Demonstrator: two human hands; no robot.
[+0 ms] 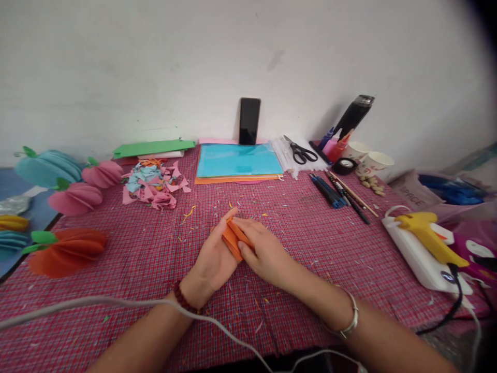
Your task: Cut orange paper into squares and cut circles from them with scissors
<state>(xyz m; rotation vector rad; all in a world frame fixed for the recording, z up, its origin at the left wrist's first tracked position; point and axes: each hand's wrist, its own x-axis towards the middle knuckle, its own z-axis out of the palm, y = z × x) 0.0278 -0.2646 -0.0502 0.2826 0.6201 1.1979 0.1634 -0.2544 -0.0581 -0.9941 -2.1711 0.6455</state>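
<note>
A folded piece of orange paper [232, 241] is between my two hands, over the middle of the checked cloth. Its edges show several layers pressed together. My left hand [214, 259] supports it from the left and below, palm turned up, its fingers partly hidden behind the paper and the other hand. From the right, my right hand [266, 251] grips it, with the thumb on the near side and the fingers laid over the top. A beaded bracelet is on my left wrist and a metal bangle on my right forearm.
Paper scraps [155, 184] and layered paper pumpkins [70, 251] lie left. Blue sheets [238, 159], a phone [249, 120] and scissors [301, 153] are at the back. Pens [328, 190], paper cups [376, 163] and a yellow glue gun [433, 238] stand right. A white cable [135, 302] crosses the front.
</note>
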